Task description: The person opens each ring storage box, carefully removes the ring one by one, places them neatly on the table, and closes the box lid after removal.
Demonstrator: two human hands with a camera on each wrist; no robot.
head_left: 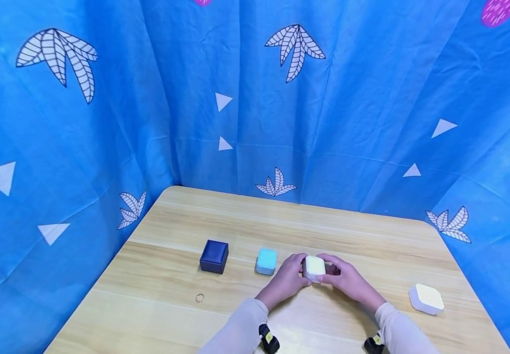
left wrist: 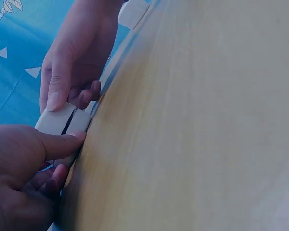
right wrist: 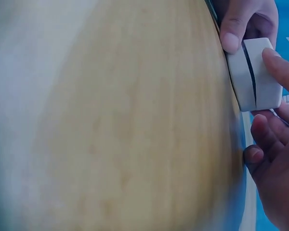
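Note:
Between both hands on the table is a small white ring box [head_left: 314, 266] with rounded corners. A dark gap parts its lid [right wrist: 265, 79] from its base [right wrist: 241, 79], narrowing toward one end in the right wrist view. My left hand [head_left: 287, 278] grips the base from the left, its thumb on the base's side. From the right, my right hand [head_left: 346, 280] pinches the lid between thumb and fingers, the other fingers curled loosely below. The inside of the box is hidden.
A light blue box [head_left: 266, 261] stands just left of my left hand. Farther left is a dark blue box [head_left: 214, 256], with a thin ring [head_left: 199, 298] lying nearer me. Another white box [head_left: 427, 299] sits at the right. Blue curtains [head_left: 255, 118] hang behind the wooden table [head_left: 157, 275].

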